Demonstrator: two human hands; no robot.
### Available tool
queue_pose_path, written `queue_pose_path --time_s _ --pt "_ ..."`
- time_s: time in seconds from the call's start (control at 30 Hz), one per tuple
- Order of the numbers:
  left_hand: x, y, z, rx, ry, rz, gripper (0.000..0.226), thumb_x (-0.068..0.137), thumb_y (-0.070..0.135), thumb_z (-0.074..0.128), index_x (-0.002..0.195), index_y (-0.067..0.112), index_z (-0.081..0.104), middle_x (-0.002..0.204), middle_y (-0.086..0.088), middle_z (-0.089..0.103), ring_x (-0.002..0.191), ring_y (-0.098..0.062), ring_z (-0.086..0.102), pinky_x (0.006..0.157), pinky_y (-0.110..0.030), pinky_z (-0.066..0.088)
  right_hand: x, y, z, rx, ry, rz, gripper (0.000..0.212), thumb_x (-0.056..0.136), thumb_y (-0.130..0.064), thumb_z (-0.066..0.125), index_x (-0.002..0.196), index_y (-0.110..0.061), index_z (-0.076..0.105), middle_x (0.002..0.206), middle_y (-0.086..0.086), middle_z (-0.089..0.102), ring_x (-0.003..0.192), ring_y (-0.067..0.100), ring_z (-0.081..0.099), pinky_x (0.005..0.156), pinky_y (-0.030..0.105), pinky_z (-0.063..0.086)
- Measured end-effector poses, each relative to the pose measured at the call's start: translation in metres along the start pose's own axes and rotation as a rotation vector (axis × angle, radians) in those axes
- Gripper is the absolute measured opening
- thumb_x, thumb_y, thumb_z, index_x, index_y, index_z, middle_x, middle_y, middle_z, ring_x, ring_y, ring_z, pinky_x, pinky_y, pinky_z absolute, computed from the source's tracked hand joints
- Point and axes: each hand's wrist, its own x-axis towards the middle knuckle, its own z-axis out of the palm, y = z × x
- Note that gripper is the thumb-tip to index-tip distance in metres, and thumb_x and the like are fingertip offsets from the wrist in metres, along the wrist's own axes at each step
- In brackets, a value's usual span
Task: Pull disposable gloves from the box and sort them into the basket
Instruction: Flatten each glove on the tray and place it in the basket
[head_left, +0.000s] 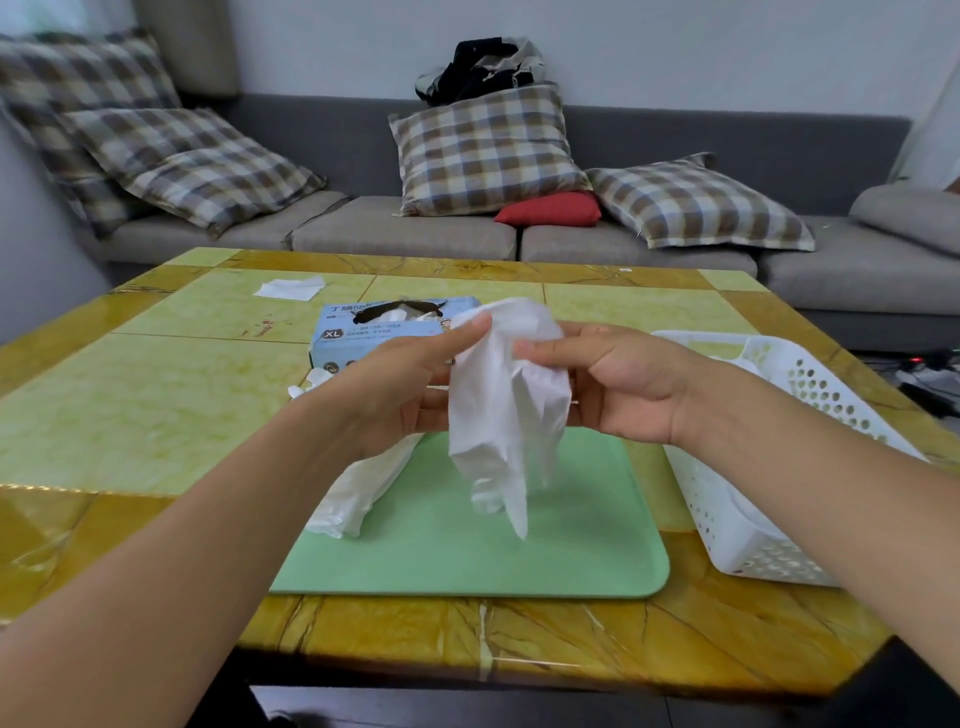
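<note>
Far on the left of our table lies a small white paper piece. Next comes the blue glove box, far behind our hands, with white gloves poking out of its top hole. Just left of our left wrist, a bit of white glove peeks out on the table. Our left hand pinches the top of a white glove with thumb and finger. Under that hand, another white glove hangs down onto the green mat. The held glove dangles in the middle, above the mat. Our right hand pinches the same glove from the right side. On the right stands the white basket with little holes, and something white lies inside it.
</note>
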Motion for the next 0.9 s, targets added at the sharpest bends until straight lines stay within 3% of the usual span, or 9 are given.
queue_pose_path --time_s 0.07,0.17,0.33,0.43,0.53,0.63,0.77,0.83,0.9 --pt "-0.002 0.006 -0.004 -0.110 -0.123 -0.004 0.045 0.076 0.045 0.075 0.108 0.014 0.073 0.111 -0.013 0.075 0.092 -0.025 0.073 0.089 -0.039 0.059 -0.002 -0.004 -0.001 0.095 -0.029 -0.030 0.051 0.085 -0.020 0.068 0.133 -0.006 0.062 0.125 0.016 0.060 0.106 0.030 0.056 0.084 0.037 0.049" --pt "-0.002 0.008 -0.006 -0.099 -0.259 0.064 0.047 0.080 0.028 0.075 0.120 0.004 0.067 0.114 -0.011 0.073 0.093 -0.020 0.072 0.081 -0.031 0.060 -0.011 -0.009 -0.004 0.104 -0.091 -0.032 0.056 0.086 -0.020 0.067 0.137 0.002 0.057 0.130 0.020 0.057 0.113 0.032 0.053 0.094 0.037 0.050" --pt "0.002 0.014 -0.001 -0.075 -0.258 0.086 0.024 0.091 0.020 0.066 0.111 0.007 0.067 0.104 -0.009 0.073 0.085 -0.018 0.070 0.074 -0.028 0.058 -0.011 -0.016 -0.013 -0.039 -0.170 -0.032 0.055 0.085 -0.022 0.068 0.136 -0.003 0.060 0.143 0.020 0.055 0.126 0.036 0.054 0.115 0.049 0.035" --pt "0.017 0.000 -0.004 0.243 -0.108 -0.067 0.026 0.097 0.024 0.065 0.116 0.006 0.068 0.109 -0.016 0.074 0.090 -0.028 0.068 0.076 -0.038 0.052 0.008 0.004 -0.018 -0.126 0.012 0.106 0.053 0.083 -0.014 0.072 0.134 -0.003 0.061 0.132 0.018 0.064 0.109 0.028 0.060 0.109 0.044 0.042" --pt "0.033 -0.016 0.002 0.432 0.045 -0.102 0.018 0.095 0.027 0.069 0.105 0.012 0.071 0.106 -0.009 0.075 0.092 -0.026 0.072 0.075 -0.032 0.056 0.024 0.020 -0.016 -0.171 0.142 0.213 0.031 0.090 -0.009 0.070 0.120 -0.010 0.066 0.103 0.009 0.074 0.084 0.019 0.065 0.074 0.028 0.050" --pt "0.039 0.002 0.007 0.215 0.125 0.197 0.016 0.095 0.020 0.069 0.103 0.006 0.070 0.096 -0.007 0.074 0.075 -0.017 0.068 0.067 -0.026 0.051 0.027 -0.003 -0.014 -0.097 0.244 -0.080 0.012 0.091 -0.009 0.069 0.101 -0.015 0.069 0.084 0.002 0.073 0.068 0.013 0.065 0.057 0.021 0.050" --pt "0.025 0.043 0.009 0.247 0.225 0.668 0.016 0.090 0.017 0.074 0.104 0.009 0.071 0.098 -0.003 0.078 0.089 -0.021 0.075 0.083 -0.032 0.060 -0.002 -0.045 -0.013 -0.218 0.345 -0.695 0.019 0.085 -0.003 0.075 0.102 -0.012 0.074 0.095 0.000 0.077 0.083 0.008 0.073 0.073 0.019 0.055" --pt "0.025 0.038 0.008 0.330 0.250 0.738 0.011 0.088 0.017 0.077 0.098 0.016 0.074 0.096 -0.004 0.078 0.089 -0.031 0.073 0.087 -0.041 0.060 -0.010 -0.040 -0.017 -0.415 0.379 -0.779 0.017 0.082 -0.001 0.078 0.096 -0.010 0.076 0.092 0.003 0.077 0.084 0.009 0.070 0.080 0.023 0.057" --pt "0.030 0.016 0.011 0.422 0.240 0.704 0.012 0.085 0.013 0.079 0.095 0.020 0.076 0.094 0.001 0.078 0.086 -0.027 0.072 0.089 -0.042 0.058 -0.005 -0.019 -0.025 -0.612 0.387 -0.688 0.014 0.081 -0.001 0.080 0.092 -0.009 0.077 0.086 0.011 0.075 0.074 0.008 0.062 0.072 0.020 0.052"
